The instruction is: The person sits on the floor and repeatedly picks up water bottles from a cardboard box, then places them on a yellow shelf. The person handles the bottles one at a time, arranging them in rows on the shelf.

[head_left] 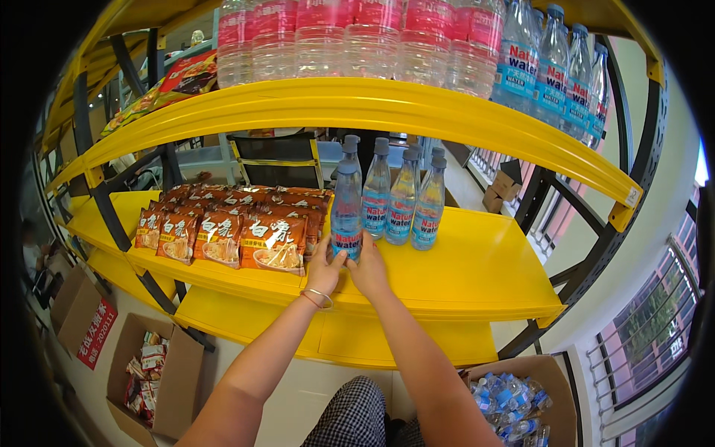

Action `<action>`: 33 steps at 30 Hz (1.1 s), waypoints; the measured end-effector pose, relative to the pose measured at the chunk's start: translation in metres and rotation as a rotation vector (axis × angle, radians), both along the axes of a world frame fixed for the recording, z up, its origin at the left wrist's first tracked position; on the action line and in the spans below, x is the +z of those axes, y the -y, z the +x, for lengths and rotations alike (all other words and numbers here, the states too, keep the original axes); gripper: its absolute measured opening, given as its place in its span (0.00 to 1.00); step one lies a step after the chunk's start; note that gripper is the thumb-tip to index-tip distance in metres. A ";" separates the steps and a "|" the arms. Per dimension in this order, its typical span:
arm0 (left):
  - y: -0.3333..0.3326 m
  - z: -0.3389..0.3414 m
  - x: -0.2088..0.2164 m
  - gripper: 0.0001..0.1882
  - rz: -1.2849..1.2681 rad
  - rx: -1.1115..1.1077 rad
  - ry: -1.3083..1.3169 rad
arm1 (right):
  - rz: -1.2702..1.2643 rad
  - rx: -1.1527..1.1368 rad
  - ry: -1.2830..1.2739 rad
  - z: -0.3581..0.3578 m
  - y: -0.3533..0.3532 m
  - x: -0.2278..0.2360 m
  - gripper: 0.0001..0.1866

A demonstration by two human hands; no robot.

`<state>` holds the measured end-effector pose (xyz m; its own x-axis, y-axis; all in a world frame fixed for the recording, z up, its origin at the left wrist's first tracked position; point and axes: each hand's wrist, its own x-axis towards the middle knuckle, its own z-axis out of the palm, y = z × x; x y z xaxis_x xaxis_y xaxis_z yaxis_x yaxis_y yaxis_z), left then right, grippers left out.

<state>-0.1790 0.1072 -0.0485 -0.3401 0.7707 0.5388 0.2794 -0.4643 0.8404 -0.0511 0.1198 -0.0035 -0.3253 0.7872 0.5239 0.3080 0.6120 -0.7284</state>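
Both of my hands are wrapped around the lower part of one clear water bottle with a blue label and grey-blue cap. It stands upright at the front of the yellow middle shelf. My left hand, with a bangle at the wrist, grips its left side. My right hand closes on its right side. Just behind and to the right stand several matching bottles. On the left, close to my left hand, are rows of brown-orange instant noodle packets.
Above runs the yellow upper shelf edge, bearing large pink-labelled bottles and more blue-labelled ones. Black posts frame the rack. On the floor are a carton of packets at left and a carton of bottles at right.
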 end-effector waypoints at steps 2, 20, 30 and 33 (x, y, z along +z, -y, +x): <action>0.010 0.015 0.009 0.27 0.045 -0.038 0.133 | -0.016 -0.037 -0.016 -0.003 -0.009 -0.004 0.39; 0.017 0.010 0.015 0.37 -0.114 -0.085 0.065 | 0.108 -0.098 -0.171 -0.025 -0.027 -0.014 0.32; 0.017 0.010 0.014 0.40 -0.131 -0.151 0.084 | 0.106 -0.078 -0.178 -0.026 -0.030 -0.016 0.32; 0.015 0.007 0.010 0.40 -0.124 -0.129 0.053 | 0.114 -0.078 -0.183 -0.026 -0.029 -0.015 0.33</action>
<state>-0.1716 0.0927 -0.0389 -0.2594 0.8693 0.4207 0.1782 -0.3850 0.9055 -0.0774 0.1489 -0.0185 -0.1578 0.7382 0.6559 0.2268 0.6735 -0.7035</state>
